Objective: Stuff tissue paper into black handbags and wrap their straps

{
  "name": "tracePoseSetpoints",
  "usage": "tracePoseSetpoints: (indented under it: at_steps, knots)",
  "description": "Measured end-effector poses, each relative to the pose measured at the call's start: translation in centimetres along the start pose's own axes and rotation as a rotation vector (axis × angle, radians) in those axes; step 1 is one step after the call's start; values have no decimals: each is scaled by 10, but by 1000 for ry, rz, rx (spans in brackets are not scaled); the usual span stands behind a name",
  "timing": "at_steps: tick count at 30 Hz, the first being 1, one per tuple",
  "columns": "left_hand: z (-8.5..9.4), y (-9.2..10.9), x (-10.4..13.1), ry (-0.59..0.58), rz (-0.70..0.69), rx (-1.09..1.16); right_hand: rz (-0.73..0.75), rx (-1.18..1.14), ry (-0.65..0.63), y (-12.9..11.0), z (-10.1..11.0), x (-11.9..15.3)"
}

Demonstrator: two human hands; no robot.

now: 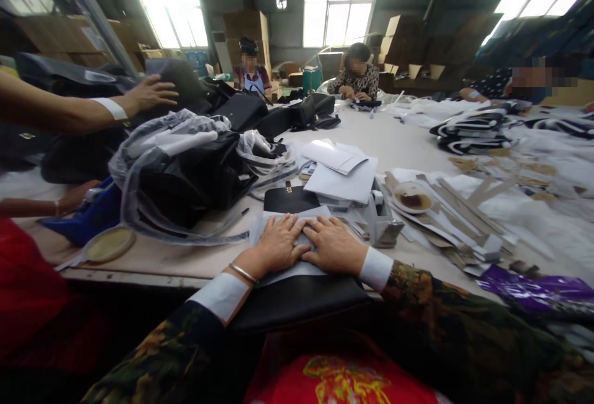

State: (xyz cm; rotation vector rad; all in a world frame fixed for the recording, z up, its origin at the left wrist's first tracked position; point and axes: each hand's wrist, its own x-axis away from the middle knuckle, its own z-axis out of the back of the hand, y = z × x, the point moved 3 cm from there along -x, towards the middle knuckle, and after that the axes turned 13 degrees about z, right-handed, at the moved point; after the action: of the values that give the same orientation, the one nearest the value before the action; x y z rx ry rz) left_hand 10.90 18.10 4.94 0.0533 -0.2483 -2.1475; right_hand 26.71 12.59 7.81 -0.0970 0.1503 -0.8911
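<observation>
My left hand (279,244) and my right hand (335,244) lie flat side by side, fingers stretched forward and thumbs almost touching. Both press on white sheets of paper (320,211) spread over a black leather bag (301,302). The bag's near end hangs over the table edge towards my lap. Beyond the paper shows a black flap (283,200) with a small gold clasp (289,187); whether it is part of the same bag I cannot tell. Neither hand grips anything. A stack of white sheets (346,178) lies just ahead of my right hand.
At left, a black bag (190,175) has plastic-wrapped straps, near a round yellowish dish (110,244). A co-worker's hand (151,91) reaches in over black bags. On the right are a bowl of brown liquid (413,198), cardboard strips (464,206) and purple plastic (538,286). Several people sit around the table (371,135).
</observation>
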Motion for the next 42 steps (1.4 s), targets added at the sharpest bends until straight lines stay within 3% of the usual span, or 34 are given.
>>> tracePoseSetpoints:
  at_steps: [3, 6, 9, 11, 16, 18, 22, 25, 28, 31, 35, 42]
  knots:
    - [3, 2, 2, -20, -51, -96, -96, -57, 140, 14, 5, 11]
    - [7, 5, -3, -46, -93, -119, -342, -111, 274, 35, 12, 22]
    - [9, 5, -11, -76, -128, -122, -530, -185, 205, 45, 11, 26]
    - [8, 4, -15, -93, -140, -117, -572, -168, 135, 44, 10, 26]
    - [8, 2, -16, -95, -119, -94, -557, 48, 13, 39, 19, 25]
    - [7, 3, -15, -86, -112, -86, -521, 88, 44, 38, 32, 19]
    - [7, 3, -13, -70, -113, -72, -171, 76, 212, 25, 51, -13]
    - [7, 3, -11, -50, -123, -35, 47, -86, 127, 15, 30, -35]
    - [6, 3, -10, -47, -125, -13, 22, -137, -25, 18, -6, -37]
    - [5, 4, -8, -24, -125, -37, -9, -118, -68, 25, -26, -26]
    - [7, 3, 0, 21, -91, -61, -4, -84, -113, 29, -26, -19]
    - [1, -21, 15, -47, 250, -80, 1, -52, -161, 28, -26, -21]
